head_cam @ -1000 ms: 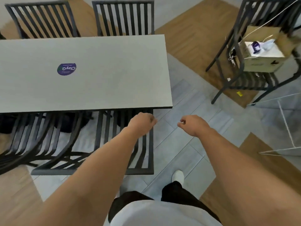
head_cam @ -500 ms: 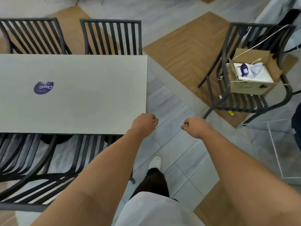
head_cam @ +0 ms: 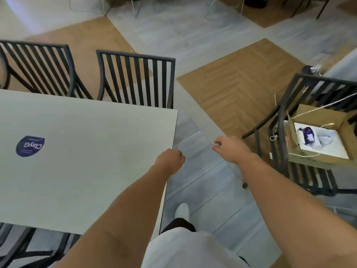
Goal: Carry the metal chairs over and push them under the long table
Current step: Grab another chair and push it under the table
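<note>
head view, looking down past the short end of the long table (head_cam: 87, 151). both arms stretched forward, both hands empty. left hand (head_cam: 170, 161) curled into a loose fist, over the table's end edge; cannot tell if it touches. right hand (head_cam: 229, 149) over the grey floor tiles, fingers bent inward, thumb and forefinger close together, holding nothing.

two black slatted metal chairs on the far side of the table: far-left chair (head_cam: 38, 68) and far-right chair (head_cam: 135, 78), backrests upright, seats hidden behind the tabletop. near-side chair (head_cam: 29, 246) at bottom left, partly under the table edge. fourth metal chair (head_cam: 293, 132) stands well apart to the right, on the tile and wood floor, with an open cardboard box (head_cam: 318, 138) on its seat; white cords trail from the box.

round purple sticker (head_cam: 30, 146) on tabletop. white shoe (head_cam: 182, 210) on tile beside the table end.
</note>
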Action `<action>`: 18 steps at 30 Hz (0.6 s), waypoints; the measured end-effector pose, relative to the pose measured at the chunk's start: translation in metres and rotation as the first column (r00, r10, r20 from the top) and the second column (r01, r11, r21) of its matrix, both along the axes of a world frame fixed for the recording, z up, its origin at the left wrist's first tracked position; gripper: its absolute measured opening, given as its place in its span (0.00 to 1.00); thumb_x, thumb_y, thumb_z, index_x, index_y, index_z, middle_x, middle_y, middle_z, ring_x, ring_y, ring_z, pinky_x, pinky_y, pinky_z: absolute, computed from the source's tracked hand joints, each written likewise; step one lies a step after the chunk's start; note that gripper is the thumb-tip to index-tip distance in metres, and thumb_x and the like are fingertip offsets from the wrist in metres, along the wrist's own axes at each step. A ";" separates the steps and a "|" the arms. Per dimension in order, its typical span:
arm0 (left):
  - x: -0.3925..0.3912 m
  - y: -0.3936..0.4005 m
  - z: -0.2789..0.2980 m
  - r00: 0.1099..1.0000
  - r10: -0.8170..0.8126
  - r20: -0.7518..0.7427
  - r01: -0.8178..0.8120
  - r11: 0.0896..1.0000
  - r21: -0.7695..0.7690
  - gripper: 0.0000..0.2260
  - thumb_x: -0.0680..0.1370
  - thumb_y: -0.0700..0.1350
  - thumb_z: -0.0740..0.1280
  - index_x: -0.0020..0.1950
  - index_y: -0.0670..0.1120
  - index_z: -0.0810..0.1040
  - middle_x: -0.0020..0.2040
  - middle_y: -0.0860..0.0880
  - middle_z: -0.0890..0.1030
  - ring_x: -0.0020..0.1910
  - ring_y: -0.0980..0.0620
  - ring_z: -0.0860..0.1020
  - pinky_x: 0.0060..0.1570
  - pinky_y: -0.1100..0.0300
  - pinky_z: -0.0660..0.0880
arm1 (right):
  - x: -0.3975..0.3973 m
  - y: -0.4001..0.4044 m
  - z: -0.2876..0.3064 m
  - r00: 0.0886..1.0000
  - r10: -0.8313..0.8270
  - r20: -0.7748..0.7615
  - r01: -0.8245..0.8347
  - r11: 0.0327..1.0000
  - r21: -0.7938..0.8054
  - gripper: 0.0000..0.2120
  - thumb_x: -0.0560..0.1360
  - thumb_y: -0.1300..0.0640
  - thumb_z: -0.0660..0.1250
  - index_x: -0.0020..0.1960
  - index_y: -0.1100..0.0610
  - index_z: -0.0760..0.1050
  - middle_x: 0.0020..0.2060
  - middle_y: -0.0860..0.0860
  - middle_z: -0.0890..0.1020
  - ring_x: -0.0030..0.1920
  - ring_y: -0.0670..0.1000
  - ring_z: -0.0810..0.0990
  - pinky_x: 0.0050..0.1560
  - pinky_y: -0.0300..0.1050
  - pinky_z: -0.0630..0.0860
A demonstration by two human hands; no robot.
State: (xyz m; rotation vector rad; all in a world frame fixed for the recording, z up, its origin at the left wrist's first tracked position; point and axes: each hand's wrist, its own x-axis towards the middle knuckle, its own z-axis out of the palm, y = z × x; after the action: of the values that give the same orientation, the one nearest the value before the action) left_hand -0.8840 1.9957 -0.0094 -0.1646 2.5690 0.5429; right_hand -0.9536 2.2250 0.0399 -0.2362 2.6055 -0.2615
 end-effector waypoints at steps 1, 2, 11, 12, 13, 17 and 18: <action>-0.018 -0.002 0.003 1.000 -0.004 -0.002 0.004 1.000 -0.012 0.18 0.85 0.54 0.57 0.64 0.46 0.81 0.57 0.42 0.82 0.54 0.42 0.80 0.55 0.51 0.78 | -0.020 -0.001 0.002 1.000 0.012 -0.005 -0.012 1.000 0.000 0.23 0.83 0.43 0.60 0.72 0.53 0.73 0.64 0.53 0.80 0.64 0.56 0.76 0.61 0.50 0.74; -0.036 -0.004 0.005 1.000 -0.007 -0.003 0.007 1.000 -0.022 0.18 0.85 0.53 0.57 0.64 0.46 0.81 0.58 0.42 0.82 0.55 0.41 0.80 0.56 0.52 0.77 | -0.038 -0.001 0.003 1.000 0.024 -0.005 -0.024 1.000 0.002 0.23 0.83 0.43 0.60 0.72 0.53 0.73 0.65 0.53 0.80 0.64 0.56 0.75 0.61 0.49 0.73; -0.183 -0.008 0.013 0.994 0.093 -0.063 -0.094 0.995 -0.019 0.17 0.85 0.52 0.57 0.55 0.43 0.81 0.51 0.42 0.82 0.48 0.43 0.79 0.51 0.51 0.78 | -0.172 0.011 -0.022 0.990 0.111 0.085 -0.113 0.994 0.014 0.22 0.83 0.44 0.61 0.72 0.56 0.73 0.65 0.54 0.79 0.65 0.56 0.75 0.61 0.47 0.72; -0.201 -0.007 0.012 0.992 0.107 -0.068 -0.108 0.994 -0.012 0.17 0.85 0.52 0.57 0.56 0.43 0.81 0.51 0.43 0.83 0.49 0.43 0.80 0.53 0.50 0.79 | -0.190 0.013 -0.026 0.987 0.128 0.099 -0.130 0.991 0.016 0.22 0.83 0.45 0.61 0.72 0.56 0.73 0.66 0.54 0.79 0.66 0.56 0.75 0.61 0.47 0.72; -0.218 -0.005 0.012 0.990 0.120 -0.071 -0.121 0.993 -0.003 0.18 0.85 0.52 0.57 0.58 0.43 0.82 0.53 0.43 0.83 0.50 0.43 0.80 0.54 0.49 0.79 | -0.209 0.015 -0.029 0.983 0.141 0.114 -0.144 0.990 0.014 0.22 0.83 0.45 0.61 0.72 0.56 0.73 0.66 0.54 0.79 0.66 0.56 0.75 0.61 0.46 0.71; -0.285 0.004 0.009 0.979 0.179 -0.093 -0.181 0.983 -0.017 0.18 0.86 0.53 0.57 0.64 0.44 0.81 0.56 0.43 0.83 0.52 0.43 0.80 0.53 0.51 0.77 | -0.291 0.022 -0.042 0.968 0.221 0.119 -0.225 0.974 0.021 0.21 0.83 0.46 0.61 0.71 0.57 0.74 0.65 0.55 0.79 0.66 0.56 0.75 0.60 0.46 0.71; -0.299 0.007 0.008 0.976 0.196 -0.093 -0.200 0.980 -0.027 0.18 0.86 0.53 0.57 0.64 0.45 0.81 0.56 0.43 0.83 0.52 0.43 0.80 0.53 0.51 0.77 | -0.312 0.023 -0.044 0.961 0.248 0.119 -0.253 0.967 0.025 0.21 0.83 0.46 0.61 0.70 0.57 0.75 0.64 0.55 0.80 0.66 0.57 0.75 0.60 0.47 0.72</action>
State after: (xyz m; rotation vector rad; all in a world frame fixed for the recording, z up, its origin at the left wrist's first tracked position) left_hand -1.1834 2.0029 -0.0016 -0.4215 2.6677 0.5891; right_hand -1.2655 2.2479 -0.0039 -0.5174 2.4326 -0.1288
